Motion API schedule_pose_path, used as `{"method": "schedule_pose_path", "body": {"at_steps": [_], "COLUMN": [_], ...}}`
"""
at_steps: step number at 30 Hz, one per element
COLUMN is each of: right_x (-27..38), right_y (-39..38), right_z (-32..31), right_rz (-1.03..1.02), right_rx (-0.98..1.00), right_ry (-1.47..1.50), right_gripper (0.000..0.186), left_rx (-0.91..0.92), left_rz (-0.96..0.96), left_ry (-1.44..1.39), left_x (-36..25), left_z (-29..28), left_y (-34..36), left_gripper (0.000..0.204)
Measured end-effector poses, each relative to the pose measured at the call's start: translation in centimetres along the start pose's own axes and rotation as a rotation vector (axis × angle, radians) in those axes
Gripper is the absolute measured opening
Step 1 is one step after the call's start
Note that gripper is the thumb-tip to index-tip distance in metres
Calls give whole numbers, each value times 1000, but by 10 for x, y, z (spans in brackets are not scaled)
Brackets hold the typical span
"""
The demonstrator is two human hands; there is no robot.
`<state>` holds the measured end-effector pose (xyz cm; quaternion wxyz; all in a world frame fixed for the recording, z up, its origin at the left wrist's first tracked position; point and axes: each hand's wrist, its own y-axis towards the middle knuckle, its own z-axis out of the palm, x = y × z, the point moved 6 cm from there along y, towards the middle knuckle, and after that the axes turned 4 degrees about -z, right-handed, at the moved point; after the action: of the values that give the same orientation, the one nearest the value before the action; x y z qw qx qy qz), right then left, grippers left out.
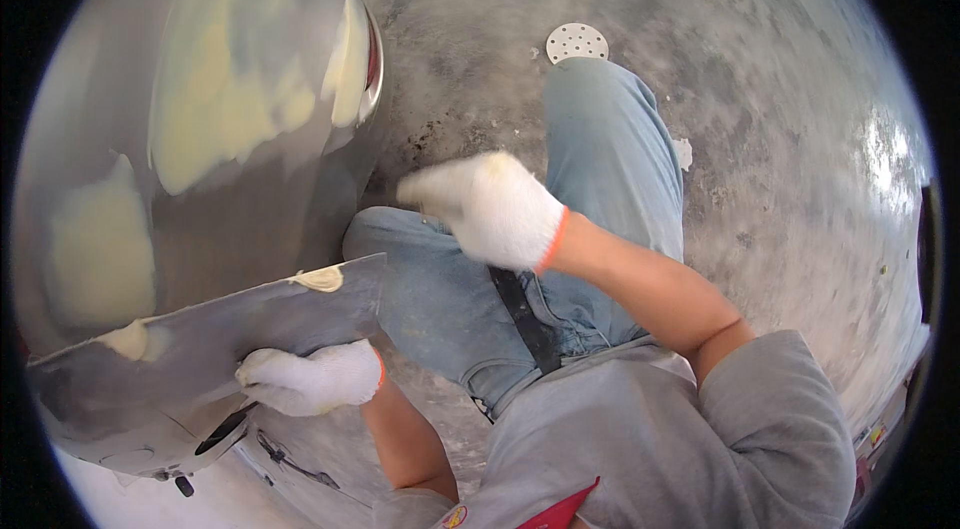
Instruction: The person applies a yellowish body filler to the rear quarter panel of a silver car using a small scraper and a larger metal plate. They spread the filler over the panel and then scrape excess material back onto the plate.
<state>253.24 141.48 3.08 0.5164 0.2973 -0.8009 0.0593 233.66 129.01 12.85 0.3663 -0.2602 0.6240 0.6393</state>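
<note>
A white knit glove with an orange cuff covers each hand. At the lower left, my left hand (310,379) is closed on the near side of a flat grey sheet (230,329), fingers pressed together. Two dabs of cream filler, one (320,279) near its right corner and another (130,339) farther left, sit along its far edge. Over my lap, my right hand (490,209) points left, its fingers smeared by motion. Whether it holds something small does not show. Ahead on the left stands a grey car body panel (230,239) with broad patches of pale yellow filler (215,79).
A red and chrome lamp edge (375,59) borders the car panel. A round white sanding disc (577,43) with holes lies on the stained grey floor (780,129), beyond my raised knee (610,119). A white scrap (683,154) lies beside that leg.
</note>
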Motion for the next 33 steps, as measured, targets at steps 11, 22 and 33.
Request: {"method": "schedule_pose_path", "body": {"at_steps": [11,22,33], "right_x": [-65,-30,-55], "right_y": [47,57,88], "right_z": [110,113,76], "right_rz": [670,695,604], "right_rx": [-531,-313,-358], "right_ry": [2044,2153,2113], "right_gripper": [26,32,34], "left_rx": [9,-47,-51], "left_rz": [-1,11,73], "left_ry": [-75,17,125], "left_x": [-18,-24,-28], "left_z": [-4,-15,-13], "left_y": [18,21,14], "left_gripper": [45,56,56]}}
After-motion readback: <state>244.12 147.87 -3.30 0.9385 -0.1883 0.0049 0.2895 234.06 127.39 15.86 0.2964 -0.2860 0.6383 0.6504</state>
